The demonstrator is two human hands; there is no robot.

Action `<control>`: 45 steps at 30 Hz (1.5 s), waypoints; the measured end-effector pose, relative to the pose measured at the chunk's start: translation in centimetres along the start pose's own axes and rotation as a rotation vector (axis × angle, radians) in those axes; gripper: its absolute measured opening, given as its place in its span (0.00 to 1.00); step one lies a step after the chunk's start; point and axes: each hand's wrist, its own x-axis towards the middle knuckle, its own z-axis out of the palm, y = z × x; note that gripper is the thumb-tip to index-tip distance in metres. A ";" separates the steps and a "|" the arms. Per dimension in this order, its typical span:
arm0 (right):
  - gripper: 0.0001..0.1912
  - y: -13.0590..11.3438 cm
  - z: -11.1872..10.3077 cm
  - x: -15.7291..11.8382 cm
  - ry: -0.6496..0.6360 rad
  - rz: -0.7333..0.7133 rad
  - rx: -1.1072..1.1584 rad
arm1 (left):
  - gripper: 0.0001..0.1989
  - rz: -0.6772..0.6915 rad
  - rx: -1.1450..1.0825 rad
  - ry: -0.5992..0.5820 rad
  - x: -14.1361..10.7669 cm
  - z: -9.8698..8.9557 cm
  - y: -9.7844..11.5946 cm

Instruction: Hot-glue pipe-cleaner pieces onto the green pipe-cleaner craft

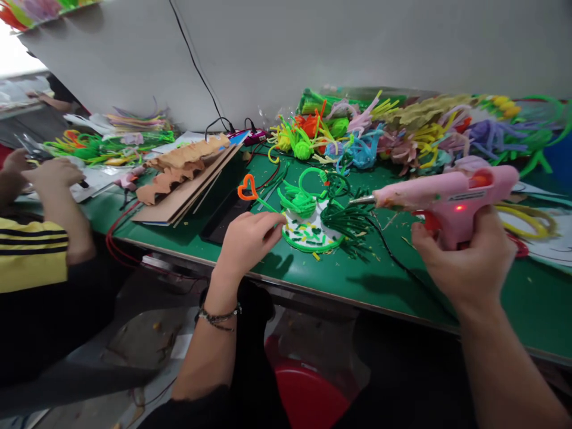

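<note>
My right hand [469, 256] is wrapped round a pink hot glue gun [447, 193]; its red light glows and its metal nozzle points left. Below and left of the nozzle, a pipe-cleaner craft piece [313, 229] lies on the table, with a white round base, a green rim and green and yellow bits. Green pipe-cleaner shapes [299, 202] and a dark green fringed bunch [348, 220] stand on it. My left hand [250, 241] is closed in a pinch at the base's left edge; what the fingertips hold is hidden. An orange pipe-cleaner heart [247, 187] on a green stem rises behind that hand.
Colourful pipe-cleaner pieces [357, 140] are heaped along the wall. Cardboard sheets [192, 185] and a dark tray [223, 217] lie left; yellow loops [531, 220] lie right. A black cord [397, 256] crosses the green table [313, 280]. A co-worker's hands [53, 176] are at far left.
</note>
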 end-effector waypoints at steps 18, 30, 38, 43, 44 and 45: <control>0.13 1.1 -0.1 0.3 -0.047 0.187 0.098 | 0.06 0.065 0.083 -0.482 -1.0 2.5 5.0; 0.14 0.8 0.3 0.5 -0.046 0.213 0.131 | 0.06 0.038 0.161 -0.290 -1.9 3.3 5.9; 0.13 1.4 0.6 0.2 -0.071 0.156 0.138 | 0.06 0.029 0.132 -0.323 -1.4 3.9 6.6; 0.12 1.3 0.6 0.2 -0.071 0.149 0.115 | 0.06 -0.058 -0.134 -0.249 -2.0 3.3 6.2; 0.13 1.1 0.5 0.2 -0.074 0.147 0.113 | 0.06 -0.121 -0.271 -0.198 -2.0 3.1 6.3; 0.13 0.9 0.4 0.2 -0.076 0.147 0.116 | 0.06 -0.206 -0.435 -0.137 -1.8 2.9 6.4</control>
